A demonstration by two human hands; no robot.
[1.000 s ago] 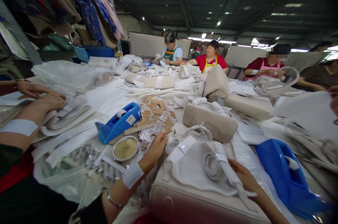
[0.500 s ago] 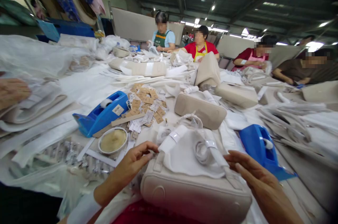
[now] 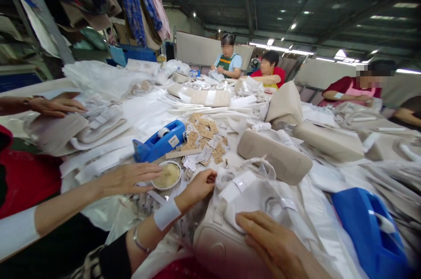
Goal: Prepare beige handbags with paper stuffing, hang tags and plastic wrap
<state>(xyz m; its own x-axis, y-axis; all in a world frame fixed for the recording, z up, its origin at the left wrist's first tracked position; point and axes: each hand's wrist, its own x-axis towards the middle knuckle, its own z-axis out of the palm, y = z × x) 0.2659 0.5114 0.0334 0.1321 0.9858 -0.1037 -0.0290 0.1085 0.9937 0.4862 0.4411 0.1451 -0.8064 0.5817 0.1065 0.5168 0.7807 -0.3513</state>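
Note:
A beige handbag (image 3: 220, 237) lies right in front of me, its straps wrapped in white foam and tape. My left hand (image 3: 197, 187) is at the bag's far left corner, fingers curled into a pinch at the edge of the white wrapping (image 3: 235, 189). What lies between those fingertips is too small to make out. My right hand (image 3: 272, 235) rests over the bag's right part with fingers stretched out. Left of my left hand, a co-worker's hand (image 3: 134, 178) reaches over the edge of a round dish (image 3: 169, 176) of pale yellowish stuff.
Brown tags (image 3: 210, 132) lie beyond the dish, beside a blue tape dispenser (image 3: 161, 141). Another blue dispenser (image 3: 371, 230) stands at right. A second wrapped bag (image 3: 272, 156) lies ahead. Another person's hand (image 3: 59, 105) touches beige pieces at left. Several people work across the table.
My view has swung left, shifting the scene rightward. My right hand has moved from the bag's right side onto it. A co-worker's arm has come in over the dish.

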